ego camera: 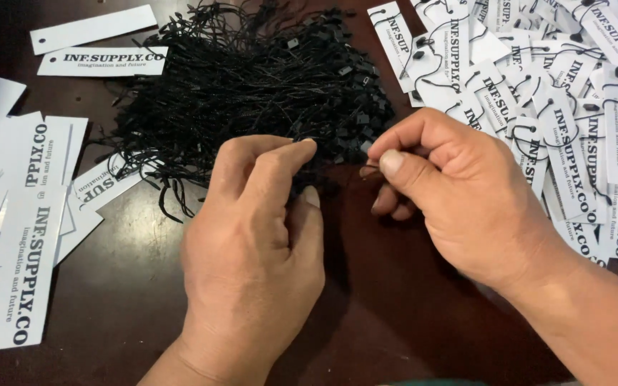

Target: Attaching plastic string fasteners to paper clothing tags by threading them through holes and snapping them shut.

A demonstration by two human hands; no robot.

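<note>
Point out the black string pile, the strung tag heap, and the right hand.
black string pile (252,78), head view, middle of the tangle
strung tag heap (574,107), head view, a white tag within it
right hand (459,200), head view, back of hand

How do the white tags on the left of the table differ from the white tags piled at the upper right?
The left tags carry no strings; the right tags each have a black string looped through. The left tags lie flat in a loose fan; the right tags are heaped and crossing. Both sets are white printed card strips on the dark table.
</note>
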